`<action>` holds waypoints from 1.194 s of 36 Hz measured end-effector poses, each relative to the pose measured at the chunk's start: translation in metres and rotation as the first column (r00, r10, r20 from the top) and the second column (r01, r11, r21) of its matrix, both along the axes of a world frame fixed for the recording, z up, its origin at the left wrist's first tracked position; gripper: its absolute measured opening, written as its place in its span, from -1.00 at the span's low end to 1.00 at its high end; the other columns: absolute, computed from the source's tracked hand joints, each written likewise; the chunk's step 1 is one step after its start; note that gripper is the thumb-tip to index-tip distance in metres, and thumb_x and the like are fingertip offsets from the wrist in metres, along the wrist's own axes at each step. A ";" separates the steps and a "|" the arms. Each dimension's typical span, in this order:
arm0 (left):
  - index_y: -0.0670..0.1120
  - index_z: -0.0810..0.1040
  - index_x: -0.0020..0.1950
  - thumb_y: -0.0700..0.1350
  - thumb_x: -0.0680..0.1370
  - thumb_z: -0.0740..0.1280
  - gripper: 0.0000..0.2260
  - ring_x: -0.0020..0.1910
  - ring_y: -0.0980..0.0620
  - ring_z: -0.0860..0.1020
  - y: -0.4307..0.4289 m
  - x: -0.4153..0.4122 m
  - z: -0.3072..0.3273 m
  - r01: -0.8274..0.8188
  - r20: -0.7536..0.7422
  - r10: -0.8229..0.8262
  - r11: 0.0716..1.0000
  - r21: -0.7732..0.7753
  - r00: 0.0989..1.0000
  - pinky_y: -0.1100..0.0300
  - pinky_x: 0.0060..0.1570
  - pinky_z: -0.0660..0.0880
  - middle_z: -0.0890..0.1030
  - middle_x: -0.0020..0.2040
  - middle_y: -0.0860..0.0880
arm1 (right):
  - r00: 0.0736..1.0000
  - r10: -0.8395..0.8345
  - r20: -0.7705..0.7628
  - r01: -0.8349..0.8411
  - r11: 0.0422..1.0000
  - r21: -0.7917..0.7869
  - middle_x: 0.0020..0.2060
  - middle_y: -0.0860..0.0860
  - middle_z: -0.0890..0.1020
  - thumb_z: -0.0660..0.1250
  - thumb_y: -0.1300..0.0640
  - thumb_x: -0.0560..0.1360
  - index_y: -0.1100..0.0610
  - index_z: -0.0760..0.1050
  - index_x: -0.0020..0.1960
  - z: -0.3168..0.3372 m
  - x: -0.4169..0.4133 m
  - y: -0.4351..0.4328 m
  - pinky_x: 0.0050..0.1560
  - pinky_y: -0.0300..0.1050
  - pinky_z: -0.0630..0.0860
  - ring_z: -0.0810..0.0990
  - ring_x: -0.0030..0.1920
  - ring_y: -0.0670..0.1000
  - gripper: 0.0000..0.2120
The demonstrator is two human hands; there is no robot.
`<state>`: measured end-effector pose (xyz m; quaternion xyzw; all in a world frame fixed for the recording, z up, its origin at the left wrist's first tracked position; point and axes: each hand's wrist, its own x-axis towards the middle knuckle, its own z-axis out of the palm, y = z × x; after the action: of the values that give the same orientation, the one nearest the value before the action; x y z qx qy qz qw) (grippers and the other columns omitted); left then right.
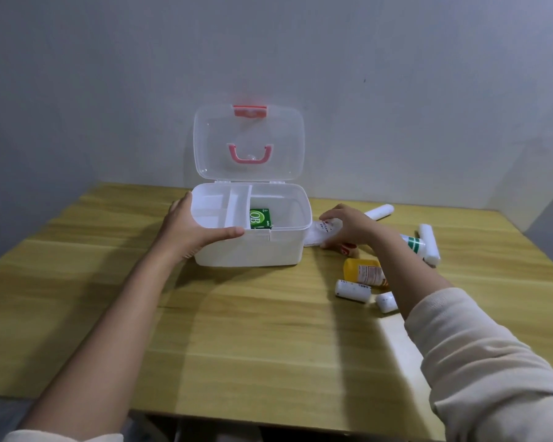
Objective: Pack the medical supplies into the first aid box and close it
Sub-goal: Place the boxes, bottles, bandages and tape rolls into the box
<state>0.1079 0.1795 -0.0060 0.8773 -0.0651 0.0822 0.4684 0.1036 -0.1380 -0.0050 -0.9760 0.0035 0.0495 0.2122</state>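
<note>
The left hand (192, 226) grips the near left corner of the first aid box (253, 250), thumb laid along the near rim and fingers wrapped round the left wall. The right hand (348, 226) lies just right of the box, fingers curled down over a white packet (316, 234) with small red print; the packet touches the tabletop (237, 330), and how firmly the fingers hold it cannot be told.

The box stands open, its clear lid (249, 141) upright at the far side, with a pink handle (250, 154) and a pink latch (249, 111). Inside, a white divided tray (219, 205) fills the left half. A green carton (260, 218) rests in the right half.

To the right of the box, loose supplies lie on the tabletop: a yellow bottle (363, 272) on its side, two small white rolls (351, 290) (386, 302) near it, a green-and-white tube (412, 244) partly hidden behind the right forearm, and two white rolls (379, 212) (430, 244) farther off.
</note>
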 end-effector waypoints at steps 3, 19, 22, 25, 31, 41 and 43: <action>0.07 0.42 0.37 0.39 -0.05 0.48 0.02 0.30 -0.03 0.42 -0.001 -0.002 0.002 0.004 -0.002 -0.004 1.000 0.000 1.000 0.07 0.11 0.41 0.46 0.31 -0.01 | 0.999 -0.024 0.027 0.024 1.000 0.007 0.25 0.04 0.41 0.53 0.00 0.29 0.08 0.41 0.31 -0.002 0.001 0.000 0.19 -0.05 0.39 0.42 0.24 0.10 -0.36; 0.05 0.41 0.37 0.40 -0.09 0.46 0.06 0.21 0.03 0.39 -0.003 -0.008 0.006 -0.004 -0.036 0.003 1.000 -0.016 0.999 0.12 0.07 0.36 0.44 0.28 -0.04 | 0.872 -0.333 0.359 0.204 0.913 0.353 0.23 0.12 0.52 0.52 0.01 0.31 0.16 0.41 0.29 0.036 -0.017 -0.005 -0.02 0.00 0.52 0.51 0.18 0.15 -0.38; 0.05 0.41 0.37 0.40 -0.09 0.46 0.06 0.27 -0.03 0.41 -0.004 -0.008 0.006 -0.007 -0.037 0.007 1.000 -0.013 0.999 0.11 0.07 0.37 0.45 0.29 -0.06 | 0.863 -0.270 0.427 0.099 0.919 0.382 0.22 0.10 0.54 0.52 0.01 0.31 0.15 0.45 0.25 0.054 -0.021 0.006 0.11 -0.05 0.44 0.49 0.19 0.07 -0.43; 0.04 0.40 0.39 0.40 -0.09 0.45 0.08 0.30 -0.04 0.39 -0.004 -0.009 0.007 -0.013 -0.039 0.013 1.000 -0.003 0.999 0.12 0.08 0.35 0.44 0.31 -0.06 | 0.908 -0.104 0.406 -0.033 0.948 0.316 0.18 0.03 0.58 0.53 0.01 0.29 0.11 0.49 0.21 0.070 -0.024 0.024 0.11 -0.14 0.43 0.49 0.13 -0.05 -0.46; 0.05 0.40 0.39 0.40 -0.09 0.46 0.08 0.33 -0.03 0.38 -0.003 -0.009 0.006 -0.013 -0.040 0.013 1.000 0.000 0.999 0.11 0.12 0.37 0.44 0.32 -0.05 | 0.943 0.137 0.302 -0.162 0.985 0.059 0.16 0.03 0.57 0.54 -0.02 0.26 0.08 0.49 0.24 0.075 -0.015 0.061 -0.01 -0.21 0.42 0.46 0.02 -0.05 -0.41; 0.06 0.40 0.38 0.38 -0.08 0.49 0.06 0.32 -0.04 0.40 -0.004 -0.009 0.005 -0.009 -0.027 0.008 0.999 -0.039 1.000 0.10 0.13 0.41 0.44 0.31 -0.04 | 0.955 0.240 0.173 -0.203 0.957 -0.208 0.11 0.08 0.56 0.52 -0.07 0.26 0.14 0.49 0.22 0.059 0.007 0.098 0.06 -0.05 0.47 0.48 0.07 0.05 -0.40; 0.06 0.40 0.39 0.37 -0.08 0.49 0.05 0.32 -0.04 0.39 -0.004 -0.009 0.005 -0.009 -0.024 0.008 0.999 -0.039 1.000 0.10 0.13 0.40 0.44 0.31 -0.03 | 0.956 0.238 0.171 -0.205 0.961 -0.187 0.14 0.08 0.56 0.52 -0.09 0.27 0.15 0.47 0.25 0.054 0.009 0.104 0.06 -0.08 0.44 0.49 0.13 0.08 -0.36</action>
<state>0.0990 0.1760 -0.0014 0.8692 -0.0542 0.0752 0.4857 0.1129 -0.0340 0.0491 -0.9847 -0.1225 -0.0215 0.1219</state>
